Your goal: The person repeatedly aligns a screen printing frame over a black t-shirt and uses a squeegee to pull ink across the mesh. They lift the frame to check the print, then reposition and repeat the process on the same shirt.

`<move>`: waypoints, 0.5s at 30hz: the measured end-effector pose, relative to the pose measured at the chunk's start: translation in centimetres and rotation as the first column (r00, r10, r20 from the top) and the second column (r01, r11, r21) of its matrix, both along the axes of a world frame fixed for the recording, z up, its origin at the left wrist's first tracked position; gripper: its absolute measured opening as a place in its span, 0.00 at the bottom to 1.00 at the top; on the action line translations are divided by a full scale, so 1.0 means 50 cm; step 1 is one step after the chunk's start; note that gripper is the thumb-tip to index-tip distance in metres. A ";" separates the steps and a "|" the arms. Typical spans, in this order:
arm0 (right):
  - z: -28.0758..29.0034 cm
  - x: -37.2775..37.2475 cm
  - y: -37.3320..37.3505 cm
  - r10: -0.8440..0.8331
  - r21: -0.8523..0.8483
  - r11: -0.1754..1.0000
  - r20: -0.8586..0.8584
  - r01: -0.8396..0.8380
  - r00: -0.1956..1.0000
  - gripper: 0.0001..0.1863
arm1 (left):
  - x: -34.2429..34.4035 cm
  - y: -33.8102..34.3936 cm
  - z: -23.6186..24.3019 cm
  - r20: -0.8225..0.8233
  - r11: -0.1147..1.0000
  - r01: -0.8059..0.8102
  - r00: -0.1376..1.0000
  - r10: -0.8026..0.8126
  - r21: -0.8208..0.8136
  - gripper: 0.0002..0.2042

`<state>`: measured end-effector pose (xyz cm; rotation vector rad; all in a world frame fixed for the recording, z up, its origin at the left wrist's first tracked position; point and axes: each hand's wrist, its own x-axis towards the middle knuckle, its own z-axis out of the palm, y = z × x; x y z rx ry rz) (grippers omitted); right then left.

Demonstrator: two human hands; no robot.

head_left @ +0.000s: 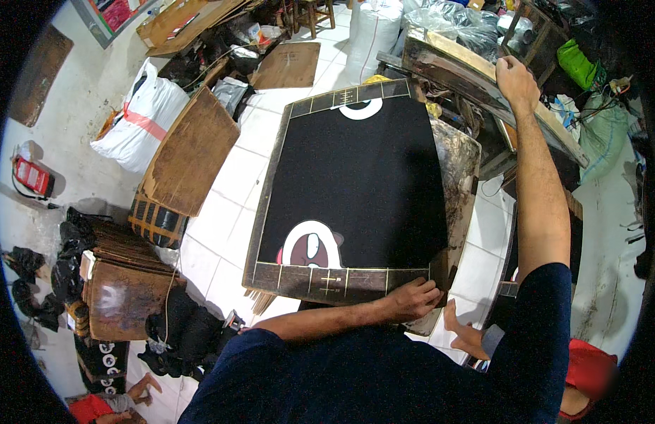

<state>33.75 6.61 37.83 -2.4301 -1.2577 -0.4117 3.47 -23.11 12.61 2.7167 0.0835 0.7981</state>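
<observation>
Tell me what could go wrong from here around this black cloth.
The left hand is at the near right corner of the board; a tug there might shift the black cloth lying on it. The right hand appears to hold a wooden frame; if the grip slips, the frame could fall. A bare foot is near that corner, so a sliding board might strike it.

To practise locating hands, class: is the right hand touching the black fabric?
No, the right hand holds the wooden frame, away from the black fabric.
</observation>
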 end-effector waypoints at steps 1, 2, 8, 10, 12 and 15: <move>0.000 -0.003 -0.003 0.011 0.006 1.000 -0.030 -0.011 0.999 0.28 | 0.009 -0.001 -0.019 -0.163 0.999 0.036 0.986 -0.038 -0.017 0.27; -0.003 -0.007 -0.005 0.000 0.016 1.000 -0.049 0.001 0.999 0.28 | 0.003 0.016 -0.038 -0.027 0.994 -0.042 0.999 0.039 -0.103 0.29; -0.010 -0.013 -0.013 0.005 0.026 1.000 -0.032 -0.004 0.999 0.27 | -0.352 0.254 -0.207 -0.124 0.262 -0.952 0.283 0.951 -0.159 0.31; -0.013 -0.010 -0.013 0.031 0.041 0.999 -0.045 -0.029 0.998 0.27 | -0.527 0.294 -0.281 -0.120 -0.339 -0.938 -0.345 0.931 0.069 0.39; -0.016 -0.007 -0.012 0.028 0.047 0.999 -0.035 -0.027 0.999 0.27 | -0.685 0.305 -0.330 -0.758 -0.543 -0.819 -0.232 0.610 -0.186 0.39; -0.016 -0.006 -0.010 0.046 0.077 0.996 -0.006 -0.045 0.999 0.27 | -0.753 0.308 -0.357 -0.660 -0.472 -0.793 -0.120 0.742 -0.386 0.31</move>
